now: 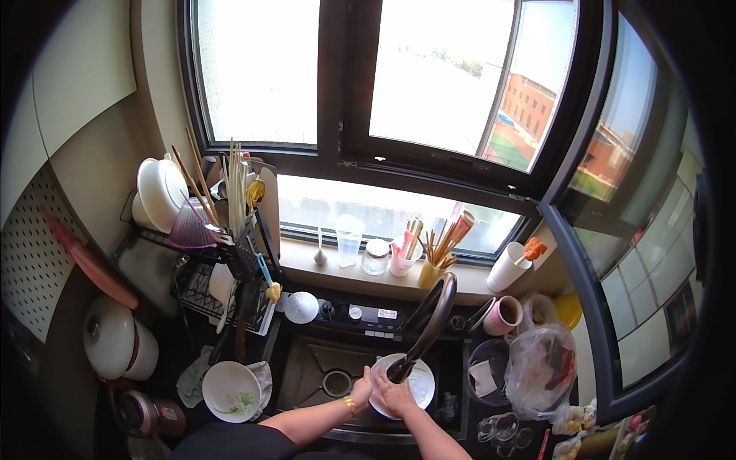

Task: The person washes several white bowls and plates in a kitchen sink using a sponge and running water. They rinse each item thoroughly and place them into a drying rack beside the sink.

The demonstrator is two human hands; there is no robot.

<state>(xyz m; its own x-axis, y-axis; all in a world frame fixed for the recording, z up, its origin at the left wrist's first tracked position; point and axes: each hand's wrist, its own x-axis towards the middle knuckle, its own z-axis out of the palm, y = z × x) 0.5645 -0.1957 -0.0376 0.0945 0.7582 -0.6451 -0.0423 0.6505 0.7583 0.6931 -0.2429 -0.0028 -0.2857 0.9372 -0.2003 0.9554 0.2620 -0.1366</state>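
A white plate [422,384] is held over the right part of the dark sink [302,368], tilted below the spout of a black faucet [422,345]. My left hand [362,391] grips the plate's left rim, and a gold bracelet circles that wrist. My right hand [394,395] rests on the plate's inner face. The spout covers part of its fingers, so whether they hold anything is hidden. The sink drain [337,382] shows left of the plate. On the counter to the left stands a white bowl [230,388] with green vegetable shreds inside.
A dish rack [201,299] with bowls and utensils stands at the left. Cups with chopsticks [440,259] and a glass jar [375,257] line the windowsill. Plastic bags [540,368], a pink mug [503,316] and glass cups [503,432] crowd the right. An open window sash [581,310] juts inward.
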